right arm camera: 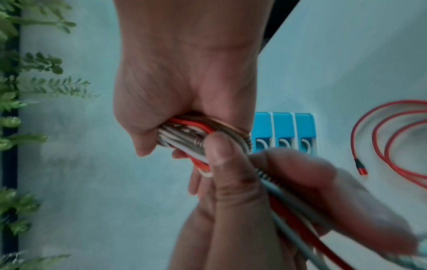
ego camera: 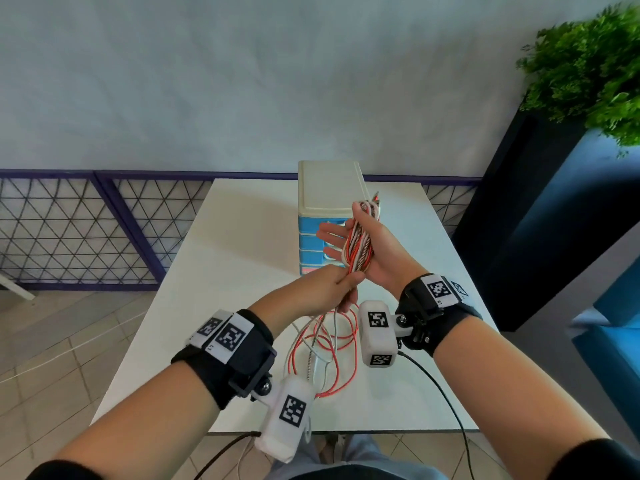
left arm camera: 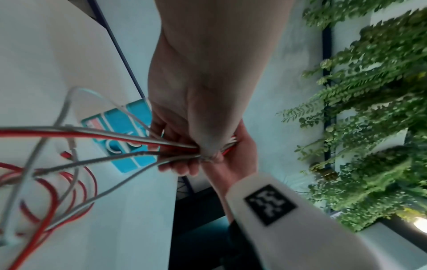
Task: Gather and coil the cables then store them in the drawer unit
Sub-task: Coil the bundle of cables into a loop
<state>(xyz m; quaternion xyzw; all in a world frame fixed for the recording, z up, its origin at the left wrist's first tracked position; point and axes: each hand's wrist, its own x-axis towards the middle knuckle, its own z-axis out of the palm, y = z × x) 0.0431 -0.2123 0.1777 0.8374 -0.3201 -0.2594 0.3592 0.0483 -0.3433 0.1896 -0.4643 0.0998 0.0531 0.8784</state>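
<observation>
My right hand (ego camera: 356, 244) is held palm up above the white table (ego camera: 239, 271), in front of the drawer unit (ego camera: 329, 199). It holds a coiled bundle of red, white and braided cables (ego camera: 360, 251) across the palm, with the thumb over it. My left hand (ego camera: 346, 284) pinches the loose strands just below that bundle. In the right wrist view the bundle (right arm camera: 184, 135) sits in the palm, with the left thumb (right arm camera: 221, 164) against it. Loose loops (ego camera: 325, 344) trail down onto the table. The unit's blue drawers (right arm camera: 284, 131) look closed.
A red cable end with its connector (right arm camera: 360, 168) lies on the table. A leafy plant (ego camera: 588, 64) in a tall dark planter (ego camera: 519, 220) stands to the right. A purple mesh fence (ego camera: 86, 230) runs behind the table. Tiled floor (ego camera: 52, 358) lies to the left.
</observation>
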